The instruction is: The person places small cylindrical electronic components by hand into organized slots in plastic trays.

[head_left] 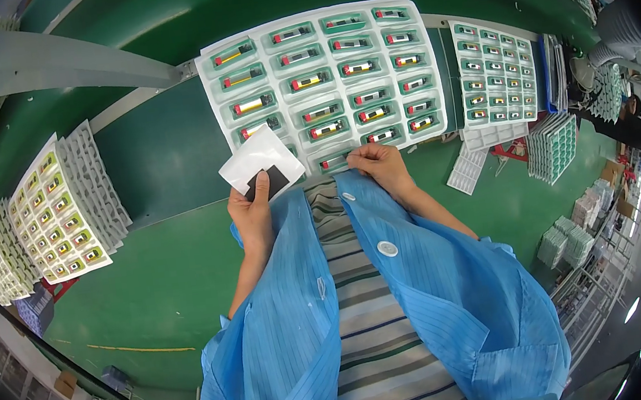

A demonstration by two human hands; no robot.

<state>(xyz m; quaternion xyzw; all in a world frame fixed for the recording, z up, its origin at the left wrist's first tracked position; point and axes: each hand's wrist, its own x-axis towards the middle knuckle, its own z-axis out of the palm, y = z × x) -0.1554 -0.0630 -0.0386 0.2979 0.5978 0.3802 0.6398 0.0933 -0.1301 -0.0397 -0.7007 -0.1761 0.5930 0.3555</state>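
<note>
A white plastic tray lies on the green bench before me, its rows of pockets holding small battery packs in red, black, white and yellow. My left hand grips a white sheet with a black rectangular patch on it, thumb on top. The sheet overlaps the tray's near left corner. At the tray's near edge is my right hand, its thumb and fingers pinched together beside a pack in the nearest row. Whatever sits between those fingertips is too small to make out.
To the right stands another filled tray, with blue folders beside it and stacked trays below. Tilted stacks of filled trays are at the left. A grey metal arm crosses the far left.
</note>
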